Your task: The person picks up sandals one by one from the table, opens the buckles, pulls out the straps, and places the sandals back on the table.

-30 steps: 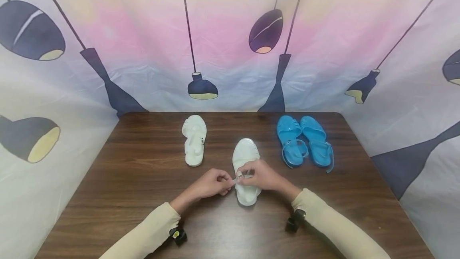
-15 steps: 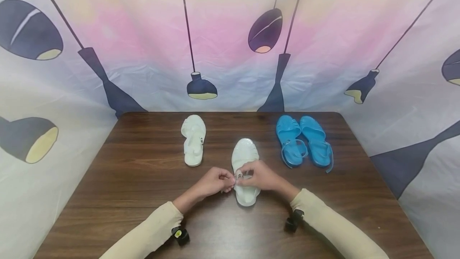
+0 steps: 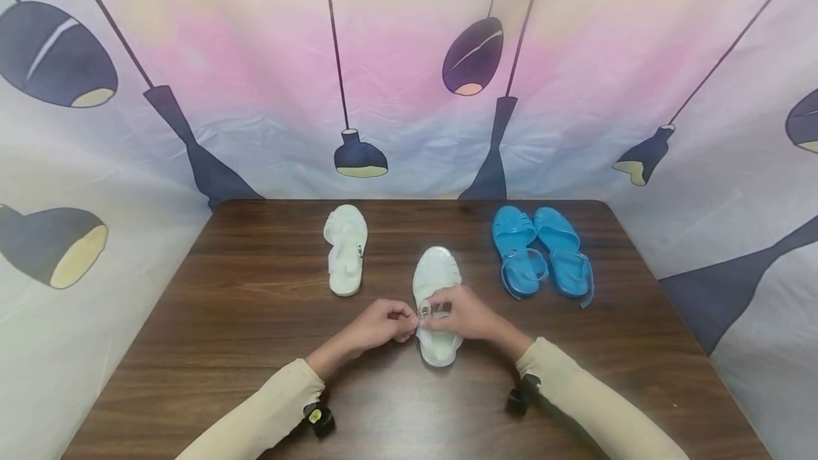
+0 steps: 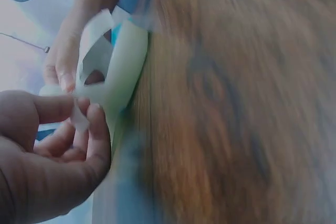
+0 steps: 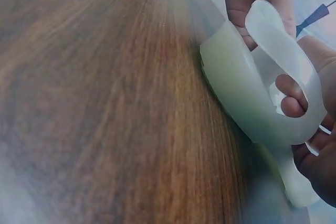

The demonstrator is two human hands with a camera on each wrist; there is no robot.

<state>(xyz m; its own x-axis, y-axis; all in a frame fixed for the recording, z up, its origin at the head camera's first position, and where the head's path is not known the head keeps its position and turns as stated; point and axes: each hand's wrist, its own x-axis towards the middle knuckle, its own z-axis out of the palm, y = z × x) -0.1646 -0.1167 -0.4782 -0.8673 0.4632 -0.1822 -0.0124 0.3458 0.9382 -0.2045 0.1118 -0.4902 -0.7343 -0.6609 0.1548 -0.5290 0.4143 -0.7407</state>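
Observation:
A white sandal (image 3: 437, 270) lies near the middle of the table, toe pointing away. My left hand (image 3: 381, 325) is at its left side, pinching the loose end of the ankle strap (image 4: 80, 120) between thumb and forefinger. Reaching across the sandal from the right, my right hand (image 3: 466, 313) grips the strap near the small buckle (image 3: 425, 309). The right wrist view shows fingertips (image 5: 293, 106) through the strap opening, and the heel part (image 5: 231, 72) close to the table. How the strap runs at the buckle is hidden by my fingers.
Another white sandal (image 3: 346, 250) lies farther back on the left. Two blue sandals, one on the left (image 3: 515, 233) and one on the right (image 3: 559, 233), stand side by side at the back right. A patterned cloth (image 3: 409, 77) hangs behind the brown table (image 3: 255, 254).
My left hand has moved slightly right, up against the sandal's side, and less of the strap shows between my hands. The right hand and the sandals have hardly moved.

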